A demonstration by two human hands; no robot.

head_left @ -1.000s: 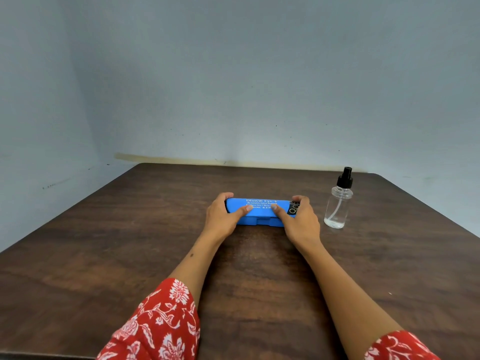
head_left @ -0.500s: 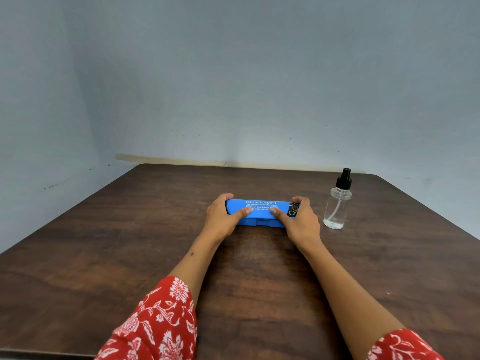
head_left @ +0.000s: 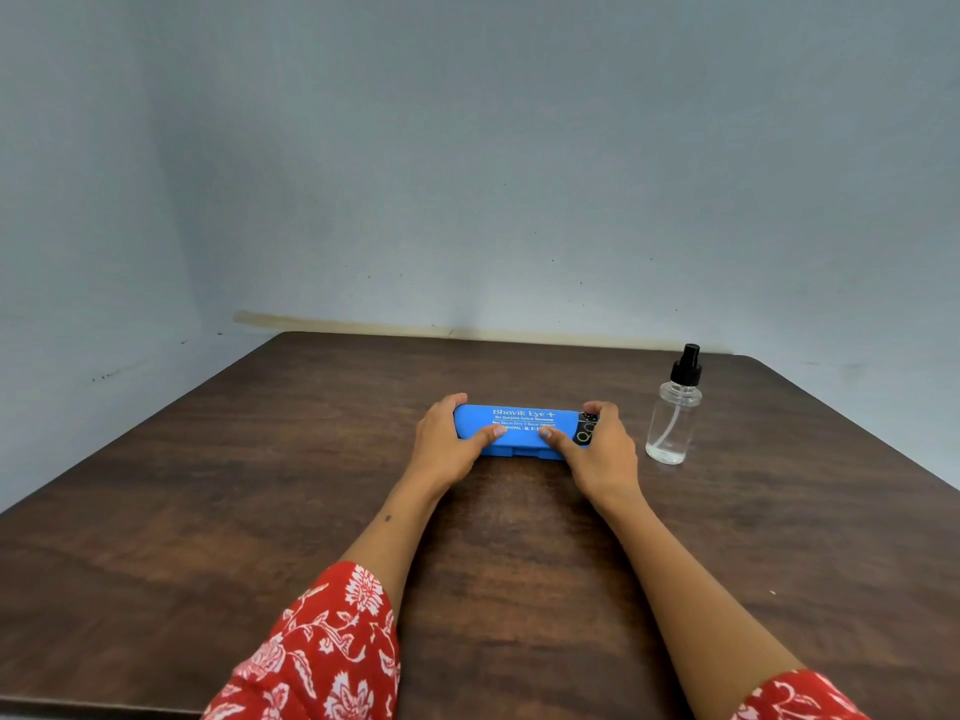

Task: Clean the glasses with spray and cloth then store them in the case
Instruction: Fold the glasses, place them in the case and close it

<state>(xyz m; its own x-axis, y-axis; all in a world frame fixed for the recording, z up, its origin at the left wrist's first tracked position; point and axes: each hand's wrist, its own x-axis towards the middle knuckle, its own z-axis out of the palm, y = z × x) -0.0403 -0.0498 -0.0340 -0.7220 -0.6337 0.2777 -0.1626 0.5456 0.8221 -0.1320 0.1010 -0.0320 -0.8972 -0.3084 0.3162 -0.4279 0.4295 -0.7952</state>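
A closed blue glasses case (head_left: 522, 431) lies flat on the dark wooden table (head_left: 260, 485), long side toward the person, white lettering on its lid. Both hands grip it, one at each end.

The left hand (head_left: 449, 446) wraps the left end: the fingers curl over the far edge and the thumb (head_left: 491, 433) lies across the lid, its tip pointing inward. The right hand (head_left: 602, 452) does the same at the right end, fingers curled over the far edge beside a black patch on the lid, thumb (head_left: 553, 436) lying on the lid and pointing inward. The two thumb tips are near each other but apart, with the printed text between them. The case is clamped between thumb and fingers at both ends; its lid is shut. A small latch tab shows on the near edge, below and between the thumbs.

A clear spray bottle (head_left: 672, 415) with a black pump top stands upright to the right of the right hand's fingers, near but not touching, with a little liquid at its base.

Red floral sleeves (head_left: 322, 652) cover the upper forearms. Whether the glasses are inside the case cannot be told.
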